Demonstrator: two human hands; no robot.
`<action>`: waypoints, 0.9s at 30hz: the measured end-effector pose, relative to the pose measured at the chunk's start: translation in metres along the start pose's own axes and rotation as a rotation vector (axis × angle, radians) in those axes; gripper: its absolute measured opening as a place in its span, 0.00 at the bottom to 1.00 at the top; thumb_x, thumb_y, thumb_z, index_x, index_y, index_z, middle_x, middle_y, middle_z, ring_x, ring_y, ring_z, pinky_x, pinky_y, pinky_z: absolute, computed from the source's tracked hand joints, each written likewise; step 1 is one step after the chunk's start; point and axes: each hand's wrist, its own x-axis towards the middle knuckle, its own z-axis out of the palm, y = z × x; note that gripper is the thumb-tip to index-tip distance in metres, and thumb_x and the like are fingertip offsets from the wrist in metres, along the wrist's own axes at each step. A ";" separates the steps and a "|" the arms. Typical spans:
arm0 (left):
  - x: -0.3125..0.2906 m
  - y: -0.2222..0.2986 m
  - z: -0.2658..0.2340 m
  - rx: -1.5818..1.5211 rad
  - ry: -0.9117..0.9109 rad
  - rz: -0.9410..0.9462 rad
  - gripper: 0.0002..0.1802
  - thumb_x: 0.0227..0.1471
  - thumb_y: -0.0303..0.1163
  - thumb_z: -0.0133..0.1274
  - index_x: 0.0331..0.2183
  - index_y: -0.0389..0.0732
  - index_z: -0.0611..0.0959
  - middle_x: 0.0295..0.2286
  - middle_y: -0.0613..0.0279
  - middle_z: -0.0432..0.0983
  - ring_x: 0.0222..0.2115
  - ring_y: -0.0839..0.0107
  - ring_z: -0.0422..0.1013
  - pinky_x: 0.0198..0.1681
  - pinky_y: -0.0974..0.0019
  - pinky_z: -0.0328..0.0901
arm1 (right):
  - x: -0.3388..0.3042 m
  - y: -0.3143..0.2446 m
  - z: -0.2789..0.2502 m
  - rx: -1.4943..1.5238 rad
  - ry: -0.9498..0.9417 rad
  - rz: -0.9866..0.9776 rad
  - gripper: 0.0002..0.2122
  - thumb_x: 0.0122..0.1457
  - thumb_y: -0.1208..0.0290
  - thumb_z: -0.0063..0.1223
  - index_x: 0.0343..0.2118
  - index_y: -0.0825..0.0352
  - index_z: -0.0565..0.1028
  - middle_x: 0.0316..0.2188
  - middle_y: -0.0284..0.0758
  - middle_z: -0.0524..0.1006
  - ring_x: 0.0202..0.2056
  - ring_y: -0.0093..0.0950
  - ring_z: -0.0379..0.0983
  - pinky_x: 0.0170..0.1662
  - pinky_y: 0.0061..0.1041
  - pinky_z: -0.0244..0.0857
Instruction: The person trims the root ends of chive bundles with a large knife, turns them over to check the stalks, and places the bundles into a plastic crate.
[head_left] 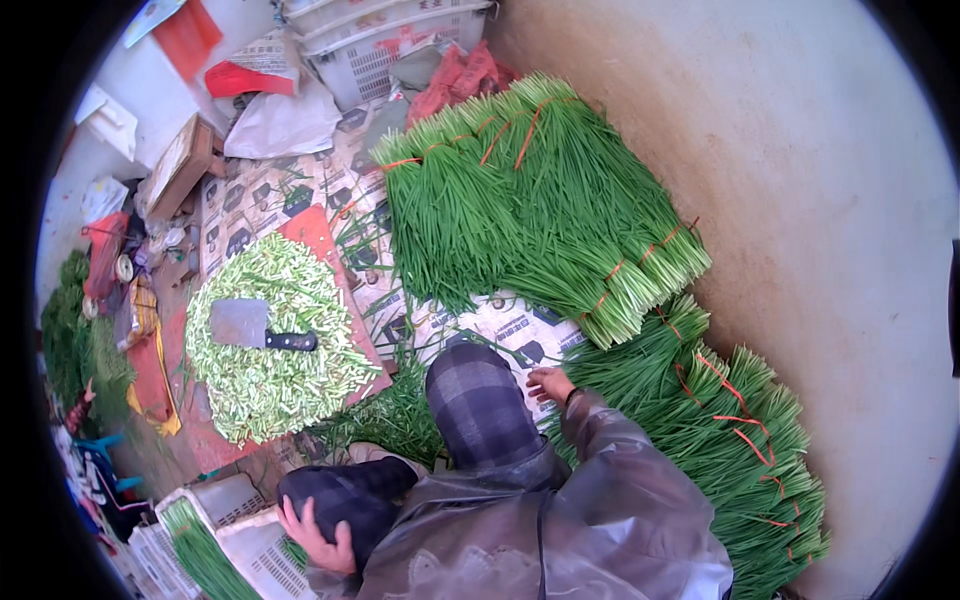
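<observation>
My left hand rests on my left knee with its fingers spread, holding nothing. Beyond my right knee, my right hand hovers by the printed sheet with its fingers apart and nothing seen in them. Closest to it are tied bundles of garlic chives, stacked along the wall on my right. More chive bundles, bound with red ties, lie ahead of me. To my left, a cleaver with a black handle lies flat on a heap of chopped pale stalks.
The heap spreads over a red board. Loose green cuttings lie between it and my knees. White plastic crates are stacked at the back, and another crate stands at the lower left. A bare wall bounds the right.
</observation>
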 end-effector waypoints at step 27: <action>0.003 -0.059 0.083 -0.164 0.340 -0.713 0.26 0.54 0.36 0.51 0.53 0.36 0.73 0.57 0.42 0.62 0.60 0.53 0.58 0.62 0.55 0.53 | 0.055 -0.148 -0.072 0.104 0.136 -0.230 0.09 0.62 0.69 0.50 0.40 0.67 0.77 0.30 0.35 0.81 0.24 0.21 0.76 0.24 0.19 0.67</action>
